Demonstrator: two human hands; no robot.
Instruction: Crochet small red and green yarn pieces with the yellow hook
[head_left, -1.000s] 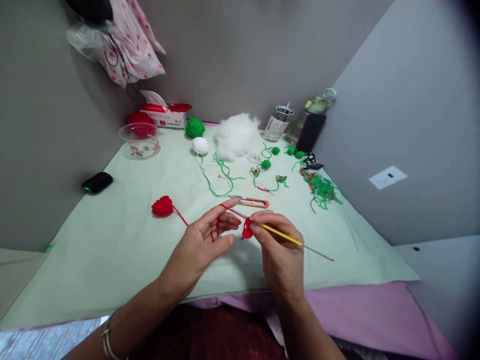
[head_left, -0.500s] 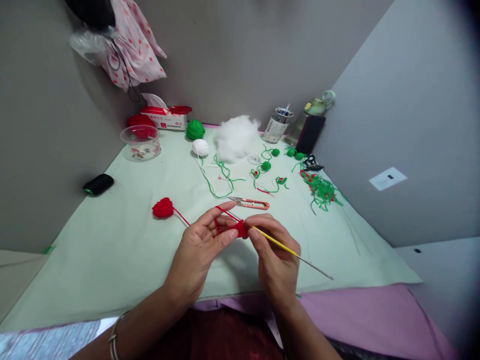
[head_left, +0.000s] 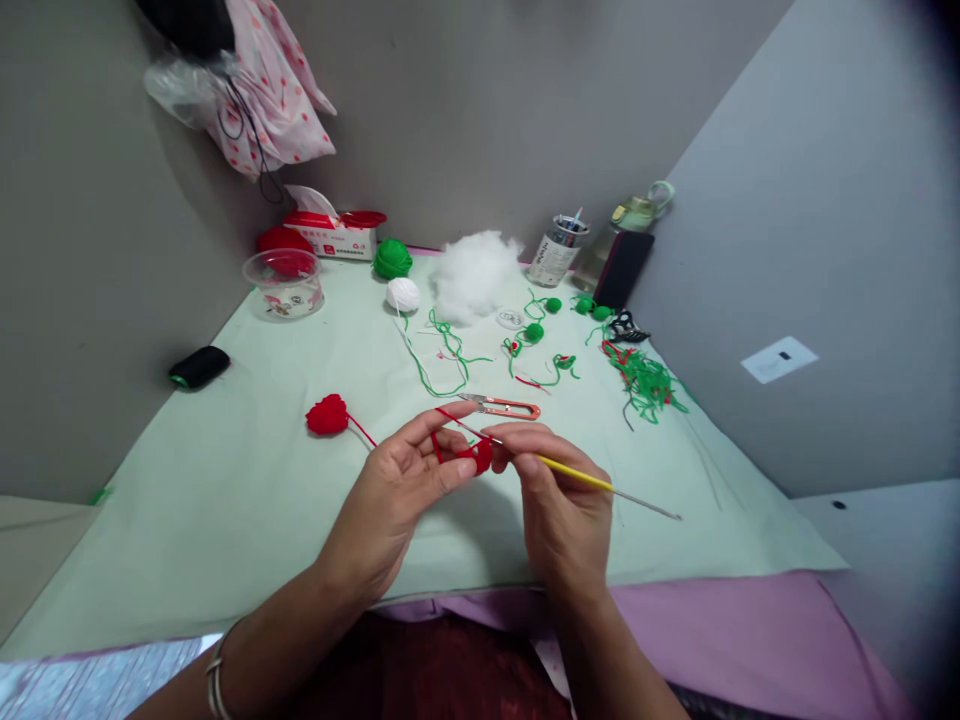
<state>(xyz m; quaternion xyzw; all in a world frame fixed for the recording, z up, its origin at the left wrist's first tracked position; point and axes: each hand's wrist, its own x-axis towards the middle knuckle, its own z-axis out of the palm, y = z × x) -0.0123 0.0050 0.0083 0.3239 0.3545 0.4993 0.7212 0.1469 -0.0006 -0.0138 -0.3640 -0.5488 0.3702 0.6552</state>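
Note:
Between the thumb and fingers of my left hand (head_left: 397,480) is a small red crochet piece (head_left: 482,456). Red yarn runs over the raised left index finger and back to a red yarn ball (head_left: 327,415) on the table. My right hand (head_left: 566,505) grips a crochet hook (head_left: 574,473) with a yellow handle; its tip meets the red piece, and its other metal end points to the lower right. Just beyond my fingers lie orange-handled thread snips (head_left: 506,407).
Behind are a green yarn ball (head_left: 392,259), a white yarn ball (head_left: 403,295), fluffy white stuffing (head_left: 478,275) and a clear tub (head_left: 283,295). Green yarn scraps (head_left: 645,385), a black claw clip (head_left: 627,327), a phone (head_left: 625,268) and a pen can (head_left: 555,252) sit right.
My right hand has shifted slightly right and away from the red piece, with the hook tilting flatter. The left hand still pinches the piece in nearly the same place.

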